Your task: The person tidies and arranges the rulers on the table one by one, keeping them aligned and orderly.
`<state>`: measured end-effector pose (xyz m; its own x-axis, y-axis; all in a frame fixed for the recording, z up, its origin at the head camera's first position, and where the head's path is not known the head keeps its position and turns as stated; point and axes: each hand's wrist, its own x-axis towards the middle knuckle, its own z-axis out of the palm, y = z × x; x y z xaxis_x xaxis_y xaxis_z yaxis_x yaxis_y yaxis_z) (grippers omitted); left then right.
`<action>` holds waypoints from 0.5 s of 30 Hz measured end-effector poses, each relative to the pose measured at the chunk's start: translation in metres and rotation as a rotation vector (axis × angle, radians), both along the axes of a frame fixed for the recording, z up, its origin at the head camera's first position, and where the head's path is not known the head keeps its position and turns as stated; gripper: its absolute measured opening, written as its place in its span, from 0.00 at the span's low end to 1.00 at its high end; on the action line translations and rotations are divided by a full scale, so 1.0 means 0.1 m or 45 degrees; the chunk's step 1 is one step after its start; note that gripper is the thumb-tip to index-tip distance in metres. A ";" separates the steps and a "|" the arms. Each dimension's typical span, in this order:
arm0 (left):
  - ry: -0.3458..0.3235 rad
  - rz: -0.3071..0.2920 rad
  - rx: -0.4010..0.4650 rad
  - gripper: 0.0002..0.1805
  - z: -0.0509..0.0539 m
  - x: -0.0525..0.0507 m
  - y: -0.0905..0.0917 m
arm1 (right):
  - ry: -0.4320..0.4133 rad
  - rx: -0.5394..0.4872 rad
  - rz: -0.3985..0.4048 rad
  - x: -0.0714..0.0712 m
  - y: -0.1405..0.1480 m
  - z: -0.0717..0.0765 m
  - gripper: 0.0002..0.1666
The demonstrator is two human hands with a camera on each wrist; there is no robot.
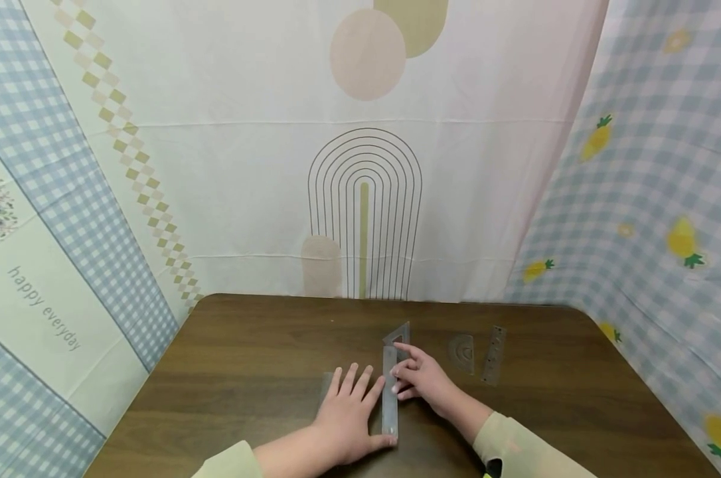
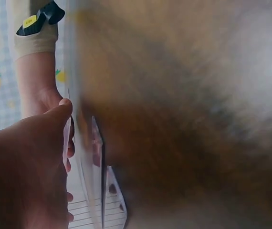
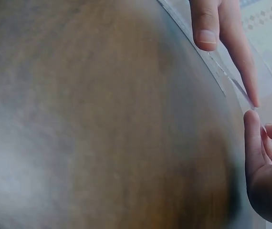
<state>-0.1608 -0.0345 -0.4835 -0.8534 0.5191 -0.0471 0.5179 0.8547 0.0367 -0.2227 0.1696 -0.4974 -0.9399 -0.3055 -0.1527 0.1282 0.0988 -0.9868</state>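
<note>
OK so on my remote feed, the clear ruler (image 1: 390, 415) sits btwn the two hands, running lengthwise away from the person over the brown wooden table (image 1: 241, 358). Left hand (image 1: 347, 421) is palm down, fingers spread & released, w/ the thumb on the ruler's near end and the index by its left edge. Right hand (image 1: 426, 380) has its fingers bent at the ruler's right edge, but tbh I can't tell if they're pinching it. Wrist cams give me mostly blurry tabletop, fwiw. There's a clear set square (image 1: 405, 333) right at the ruler's far end, near the right hand's top fingertip, plus a protractor (image 1: 463, 353) and a stencil strip w/ holes (image 1: 492, 355) next to each other farther right. Corner of another clear piece (image 1: 326, 380) pokes out just beside the left hand; rest is hidden, so idk its shape. Backdrop's a white cloth (image 1: 247, 199) w/ a line arch.
</note>
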 end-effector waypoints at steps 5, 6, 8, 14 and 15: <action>0.001 -0.007 0.000 0.57 -0.01 0.08 -0.05 | -0.008 0.022 0.016 0.05 -0.04 -0.02 0.36; 0.003 -0.008 -0.006 0.57 -0.02 0.10 -0.05 | -0.010 0.025 0.019 0.06 -0.05 -0.03 0.36; 0.005 -0.009 -0.017 0.57 -0.03 0.12 -0.06 | -0.013 0.033 0.028 0.07 -0.07 -0.03 0.37; -0.002 -0.019 -0.018 0.57 -0.05 0.16 -0.08 | -0.003 0.046 0.036 0.11 -0.12 -0.03 0.38; -0.004 -0.022 -0.014 0.57 -0.05 0.17 -0.08 | 0.000 0.048 0.036 0.12 -0.13 -0.04 0.38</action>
<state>-0.1438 -0.0428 -0.4883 -0.8443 0.5330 -0.0559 0.5322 0.8461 0.0292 -0.2110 0.1569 -0.5014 -0.9311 -0.3258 -0.1642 0.1245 0.1392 -0.9824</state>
